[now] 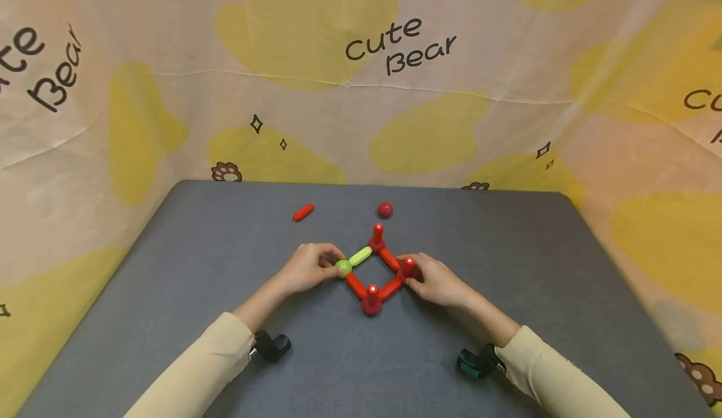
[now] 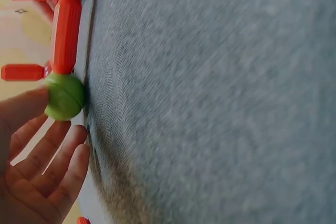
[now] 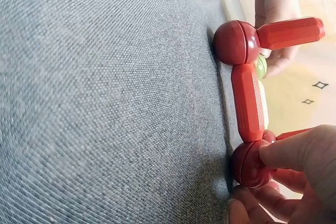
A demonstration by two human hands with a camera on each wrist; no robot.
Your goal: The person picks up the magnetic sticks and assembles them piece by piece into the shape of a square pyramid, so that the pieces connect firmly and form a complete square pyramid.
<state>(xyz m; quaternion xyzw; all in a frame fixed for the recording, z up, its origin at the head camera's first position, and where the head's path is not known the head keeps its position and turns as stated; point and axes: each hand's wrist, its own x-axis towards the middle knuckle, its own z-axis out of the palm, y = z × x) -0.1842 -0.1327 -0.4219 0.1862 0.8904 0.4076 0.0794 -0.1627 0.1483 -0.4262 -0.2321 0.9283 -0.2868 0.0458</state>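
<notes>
A four-sided frame of rods and balls lies on the table between both hands. Its sides are three red rods (image 1: 356,286) and one yellow-green rod (image 1: 360,256). My left hand (image 1: 312,267) pinches the green ball (image 2: 65,97) at the left corner between thumb and fingers. At the right corner, my right hand (image 1: 439,280) grips a dark red ball (image 3: 252,164), and a red rod (image 1: 408,266) stands up from it. The near red ball (image 1: 371,306) and the far red ball (image 1: 376,244) each carry an upright red rod too.
On the grey table (image 1: 225,230), beyond the frame, lie a loose red rod (image 1: 303,212) and a loose red ball (image 1: 385,210). A patterned cloth (image 1: 316,111) hangs around the back and sides. Dark wrist devices (image 1: 273,346) sit at both cuffs.
</notes>
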